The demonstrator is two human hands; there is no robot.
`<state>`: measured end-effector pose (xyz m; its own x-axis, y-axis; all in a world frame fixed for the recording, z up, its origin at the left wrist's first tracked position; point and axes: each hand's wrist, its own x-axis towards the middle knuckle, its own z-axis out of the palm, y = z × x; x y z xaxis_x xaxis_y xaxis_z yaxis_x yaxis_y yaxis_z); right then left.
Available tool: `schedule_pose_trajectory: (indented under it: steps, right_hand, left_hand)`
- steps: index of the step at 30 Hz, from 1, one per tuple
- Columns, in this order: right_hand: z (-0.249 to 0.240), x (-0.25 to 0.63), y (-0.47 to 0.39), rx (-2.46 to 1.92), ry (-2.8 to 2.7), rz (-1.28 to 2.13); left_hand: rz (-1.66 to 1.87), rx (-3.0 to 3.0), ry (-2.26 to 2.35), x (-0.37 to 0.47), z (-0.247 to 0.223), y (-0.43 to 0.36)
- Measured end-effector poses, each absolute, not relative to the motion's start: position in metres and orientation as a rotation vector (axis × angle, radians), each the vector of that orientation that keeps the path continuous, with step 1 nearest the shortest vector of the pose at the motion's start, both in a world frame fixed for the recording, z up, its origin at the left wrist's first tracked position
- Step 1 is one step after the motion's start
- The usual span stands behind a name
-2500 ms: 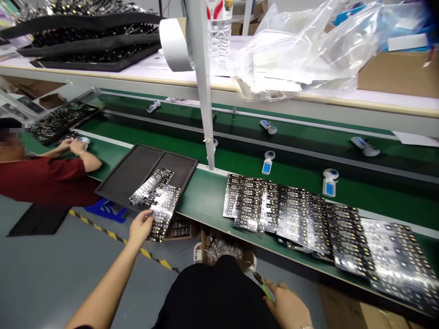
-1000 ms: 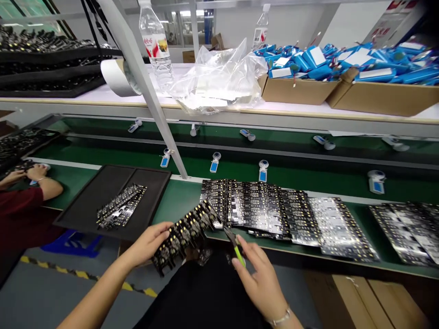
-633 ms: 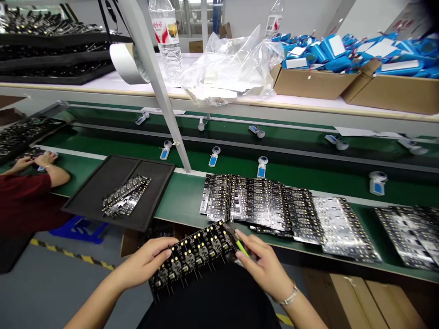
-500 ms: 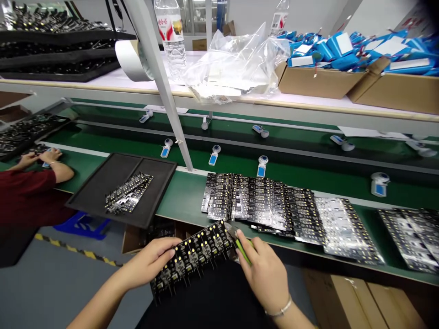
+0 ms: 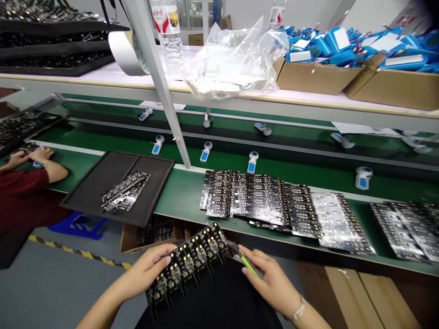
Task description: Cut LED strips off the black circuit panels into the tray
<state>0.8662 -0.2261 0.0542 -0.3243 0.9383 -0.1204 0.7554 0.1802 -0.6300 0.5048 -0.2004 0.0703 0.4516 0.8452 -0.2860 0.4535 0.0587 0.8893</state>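
Note:
Pinched by its upper left edge, a black circuit board panel [image 5: 192,260] with rows of small yellowish-white parts is in my left hand [image 5: 151,269]. It is tilted, its right end higher, and thin leads hang from its lower edge. My right hand [image 5: 270,278] is closed round the green handles of a pair of cutting pliers [image 5: 245,260]. The plier jaws are at the right end of the panel; whether they touch it I cannot tell. Beyond my hands, stacks of similar circuit board panels [image 5: 264,201] lie overlapping on the green bench [image 5: 181,192].
A black foam tray [image 5: 92,183] with several cut board strips [image 5: 126,192] sits left. White devices with blue faces [image 5: 253,162] lie on the green conveyor. Boxes of blue packs [image 5: 318,77] stand on the shelf above. A co-worker's hands [image 5: 30,157] work at far left.
My right hand has turned and shifted slightly right and down with the pliers. The panel has moved a little left with my left hand. The camera view has shifted slightly.

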Motion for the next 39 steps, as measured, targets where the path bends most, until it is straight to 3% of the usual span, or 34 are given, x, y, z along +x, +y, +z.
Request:
schedule_pose_trajectory:
  steps: [3, 8, 12, 14, 19, 23, 26, 29, 35, 39]
  right_hand:
    - [0.05, 0.868, -0.232, -1.737, -2.172, 0.691]
    - [0.046, 0.87, -0.24, -1.612, -2.179, 0.941]
    - [0.035, 0.86, -0.24, -1.811, -2.33, 0.415]
    - [0.022, 0.854, -0.232, -1.826, -2.434, 0.308]
    - [-0.013, 0.85, -0.2, -1.98, -2.534, 0.436]
    - [-0.008, 0.841, -0.191, -1.85, -2.227, 0.826]
    - [0.018, 0.817, -0.192, -1.551, -1.853, 1.09]
    - [0.046, 0.788, -0.191, -1.355, -1.648, 1.114]
    - [0.068, 0.774, -0.183, -1.396, -1.628, 0.933]
    - [0.07, 0.788, -0.178, -1.332, -1.652, 1.06]
  left_hand:
    - [0.436, 1.562, 1.166, 0.502, 0.067, -0.203]
    - [0.436, 1.531, 1.181, 0.502, 0.065, -0.206]
    - [0.462, 1.461, 1.214, 0.488, 0.057, -0.207]
    - [0.531, 1.34, 1.28, 0.471, 0.05, -0.207]
    - [0.973, 0.842, 1.521, 0.437, 0.034, -0.205]
    - [1.375, 0.521, 1.402, 0.461, 0.031, -0.2]
    - [1.287, 0.591, 1.346, 0.503, 0.032, -0.197]
    - [1.019, 0.757, 1.326, 0.546, 0.038, -0.199]
    - [0.89, 1.015, 1.189, 0.586, 0.053, -0.208]
    - [0.859, 1.029, 1.178, 0.585, 0.056, -0.207]
